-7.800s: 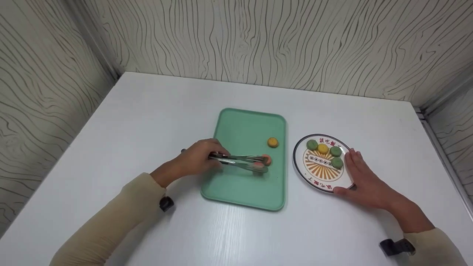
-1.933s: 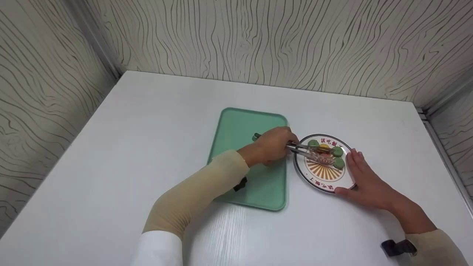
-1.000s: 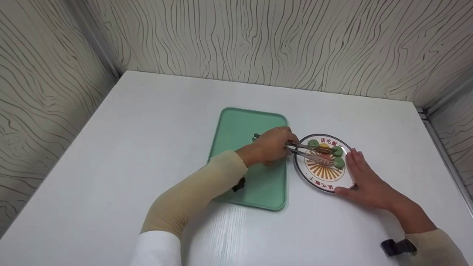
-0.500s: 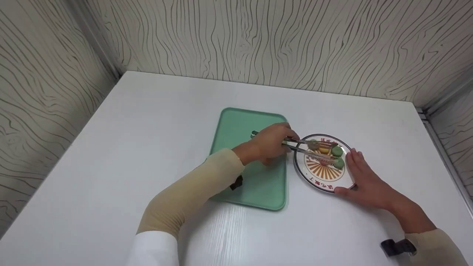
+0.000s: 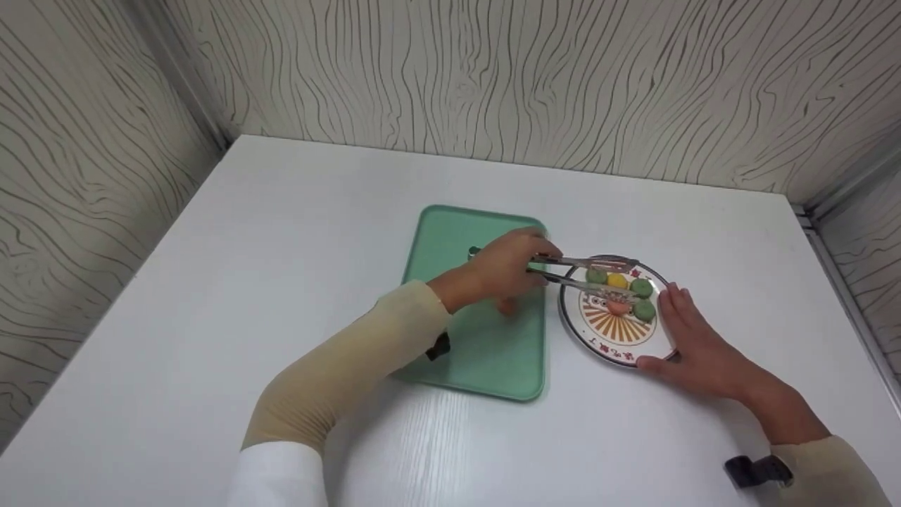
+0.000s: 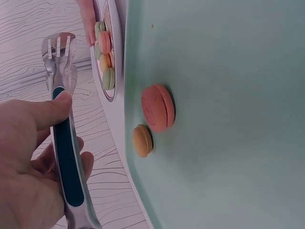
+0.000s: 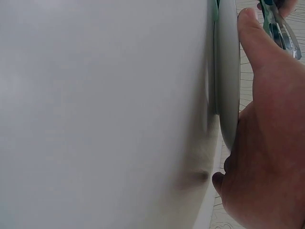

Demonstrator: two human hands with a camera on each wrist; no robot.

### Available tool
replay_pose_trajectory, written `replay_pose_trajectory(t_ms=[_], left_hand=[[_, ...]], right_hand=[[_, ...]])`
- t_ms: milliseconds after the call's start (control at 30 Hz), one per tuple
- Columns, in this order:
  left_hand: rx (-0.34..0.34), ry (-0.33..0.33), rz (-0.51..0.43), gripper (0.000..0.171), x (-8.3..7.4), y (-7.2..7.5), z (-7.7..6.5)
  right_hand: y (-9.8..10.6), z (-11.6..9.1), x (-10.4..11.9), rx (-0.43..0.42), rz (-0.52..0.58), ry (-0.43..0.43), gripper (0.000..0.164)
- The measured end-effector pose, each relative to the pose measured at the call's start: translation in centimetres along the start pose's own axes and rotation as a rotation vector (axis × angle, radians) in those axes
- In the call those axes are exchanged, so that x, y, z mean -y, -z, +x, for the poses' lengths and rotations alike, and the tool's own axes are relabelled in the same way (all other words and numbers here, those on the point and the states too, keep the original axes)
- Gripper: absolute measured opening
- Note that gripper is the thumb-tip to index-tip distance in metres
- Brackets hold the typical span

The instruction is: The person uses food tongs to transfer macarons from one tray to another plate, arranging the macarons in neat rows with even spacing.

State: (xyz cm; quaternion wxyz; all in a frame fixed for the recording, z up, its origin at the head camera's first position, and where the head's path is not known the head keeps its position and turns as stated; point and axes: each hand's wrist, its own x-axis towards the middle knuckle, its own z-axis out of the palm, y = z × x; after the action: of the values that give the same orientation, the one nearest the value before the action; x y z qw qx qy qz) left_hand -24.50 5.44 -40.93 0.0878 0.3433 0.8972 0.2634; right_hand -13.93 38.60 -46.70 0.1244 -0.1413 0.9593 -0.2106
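My left hand (image 5: 508, 264) grips metal tongs (image 6: 68, 148) with dark green handle inlays; their arms stand apart over the plate, with nothing between them. On the round patterned plate (image 5: 612, 350) sit three green macarons (image 5: 644, 310), a yellow macaron (image 5: 617, 282) and a pink macaron (image 5: 619, 307). My right hand (image 5: 704, 352) rests at the plate's right rim, thumb on the near edge and fingers stretched along the side. On the green tray (image 5: 493, 373), below my left hand, lie another pink macaron (image 6: 157, 108) and an orange-brown macaron (image 6: 142, 140).
The tray lies left of the plate on a white table (image 5: 281, 232). Wood-grain patterned panels (image 5: 493, 77) rise behind and at both sides. Black wrist straps (image 5: 757, 472) sit on both forearms.
A pink macaron has gone from the tray to the plate, carried in the tongs. The tongs have since spread, released it and drawn back up and left. My right hand has stayed put.
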Motion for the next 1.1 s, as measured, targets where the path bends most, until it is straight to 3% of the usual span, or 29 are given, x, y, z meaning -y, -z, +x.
replay_pose_trajectory(t_ms=[133, 1100], left_hand=[[-0.021, -0.028, -0.001, 0.036, 0.7, 0.3, -0.4], [-0.056, -0.048, -0.066, 0.037, 3.7, 1.7, -4.4]], right_hand=[[0.0, 0.0, 0.0, -0.001, 0.0, 0.006, 0.117], [0.0, 0.1, -0.1, 0.006, -0.013, -0.001, 0.118]])
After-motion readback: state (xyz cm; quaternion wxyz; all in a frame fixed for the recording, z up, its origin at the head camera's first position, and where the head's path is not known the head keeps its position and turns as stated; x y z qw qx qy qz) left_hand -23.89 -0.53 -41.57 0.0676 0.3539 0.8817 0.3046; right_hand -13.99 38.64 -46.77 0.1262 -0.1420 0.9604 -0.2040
